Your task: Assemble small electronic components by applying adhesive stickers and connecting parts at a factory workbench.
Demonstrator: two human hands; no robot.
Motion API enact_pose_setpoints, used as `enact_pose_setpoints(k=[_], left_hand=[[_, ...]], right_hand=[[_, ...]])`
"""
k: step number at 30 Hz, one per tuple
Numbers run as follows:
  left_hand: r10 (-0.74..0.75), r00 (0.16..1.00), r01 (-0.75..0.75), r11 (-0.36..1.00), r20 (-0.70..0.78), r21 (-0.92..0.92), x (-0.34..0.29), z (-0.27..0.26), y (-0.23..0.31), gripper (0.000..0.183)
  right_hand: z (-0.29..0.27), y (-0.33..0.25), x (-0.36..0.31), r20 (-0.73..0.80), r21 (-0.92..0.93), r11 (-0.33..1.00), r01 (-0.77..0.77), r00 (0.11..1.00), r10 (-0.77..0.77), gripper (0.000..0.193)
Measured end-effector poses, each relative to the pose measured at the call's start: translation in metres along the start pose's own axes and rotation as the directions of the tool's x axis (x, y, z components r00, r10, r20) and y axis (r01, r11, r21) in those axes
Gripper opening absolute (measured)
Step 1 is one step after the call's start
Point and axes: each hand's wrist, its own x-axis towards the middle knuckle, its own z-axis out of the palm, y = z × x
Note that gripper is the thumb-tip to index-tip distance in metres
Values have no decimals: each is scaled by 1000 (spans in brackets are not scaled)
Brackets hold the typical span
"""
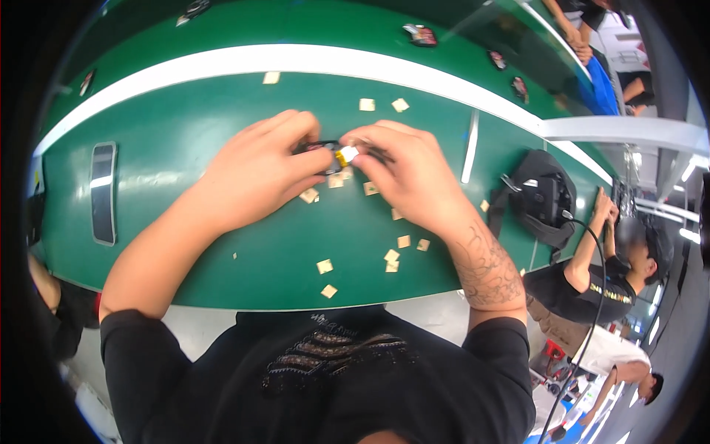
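Above the green tabletop [244, 274] both my hands meet at the middle. My left hand [270, 166] is closed around a small black object [330, 146], much of it hidden by the fingers. From the other side my right hand [405, 166] pinches a small white and yellow piece [346, 155] against the black object. Whether the two parts are joined, I cannot tell. Several small cream squares lie under and around my hands, among them one square [336, 180] just below the black object and another square [325, 266] nearer to me.
A flat dark rectangular device [103, 194] lies at the left. Toward the right are a white strip [470, 146] and a black backpack [543, 194]. Beyond the white divider [296, 58] lie small dark packets [420, 35]. A co-worker [617, 274] sits at the right, near a black cable [600, 288].
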Motion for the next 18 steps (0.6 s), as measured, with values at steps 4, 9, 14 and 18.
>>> enact_pose_setpoints(k=[4,9,14,18], left_hand=[[30,999,-29,999,-25,41,1,6,-1,26],[45,999,-45,999,-10,-15,-2,13,-5,24],[41,998,-45,996,-49,-79,-2,13,-8,22],[76,990,-85,994,-121,-71,0,12,-10,26]], right_hand=[[2,-7,-3,-23,-123,992,24,999,-27,18],[11,-10,-2,-28,-224,974,44,998,-51,17],[17,-14,0,-26,-272,961,47,998,-56,18],[21,-10,0,-37,-252,966,56,997,-67,19]])
